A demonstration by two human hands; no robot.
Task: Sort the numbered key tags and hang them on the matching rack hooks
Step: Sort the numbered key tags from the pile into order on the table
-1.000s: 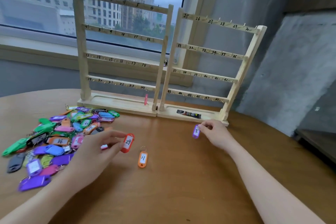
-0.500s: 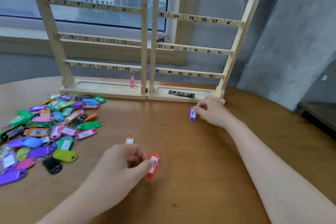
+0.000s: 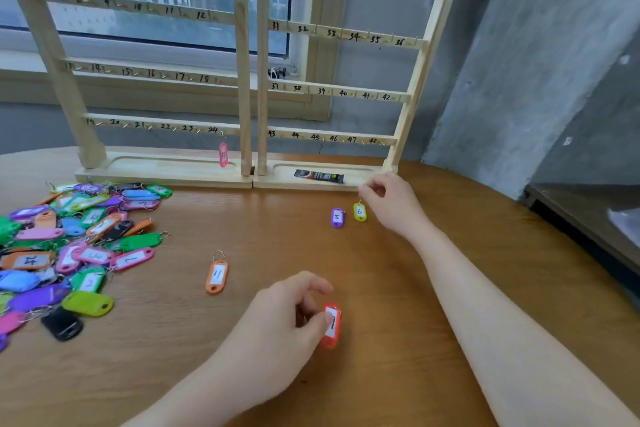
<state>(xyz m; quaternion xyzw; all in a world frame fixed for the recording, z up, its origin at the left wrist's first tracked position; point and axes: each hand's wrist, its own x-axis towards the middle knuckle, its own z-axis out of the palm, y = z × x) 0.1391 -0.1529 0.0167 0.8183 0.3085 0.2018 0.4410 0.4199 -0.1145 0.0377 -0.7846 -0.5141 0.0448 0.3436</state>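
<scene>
The left hand (image 3: pixel 277 326) is pinching a red tag (image 3: pixel 331 325) low over the table (image 3: pixel 450 288); the right hand (image 3: pixel 391 204) is holding the ring of a yellow tag (image 3: pixel 360 211) marked 6, beside a purple tag (image 3: pixel 337 217) marked 5. The red tag's number is partly covered, so misreading it risks a wrong hook. An orange tag (image 3: pixel 216 276) is reading 11; the racks (image 3: pixel 346 35) are numbered up to 48.

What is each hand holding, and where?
The left hand pinches a red tag by its body; the right hand pinches the yellow tag by its ring.
</scene>
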